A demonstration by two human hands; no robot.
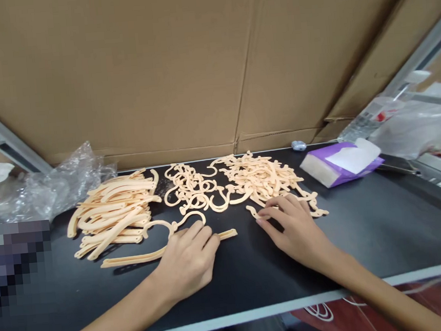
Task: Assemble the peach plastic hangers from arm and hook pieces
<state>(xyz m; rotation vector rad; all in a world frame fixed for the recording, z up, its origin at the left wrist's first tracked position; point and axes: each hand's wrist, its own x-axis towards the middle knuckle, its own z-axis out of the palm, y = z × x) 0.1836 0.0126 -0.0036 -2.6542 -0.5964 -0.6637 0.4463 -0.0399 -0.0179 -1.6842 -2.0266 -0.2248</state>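
My left hand (191,253) is closed around a long, curved beige plastic strip (134,259), whose ends stick out on both sides. Just behind its fingers, a beige S-shaped hook (189,215) appears to touch the strip or the knuckles. My right hand (289,226) pinches a small beige piece with a knobbed end (252,211) between thumb and forefinger. Beyond that hand lies a heap of small beige pieces (262,174). Several S-shaped hooks (191,186) form a looser pile in the middle. A stack of long beige strips (112,211) lies on the left.
The black tabletop (253,276) has a pale front edge. Crumpled clear plastic (60,184) lies at the back left. A purple tissue pack (336,163) and a clear bottle (370,116) are on the right. Cardboard (158,73) stands upright along the back.
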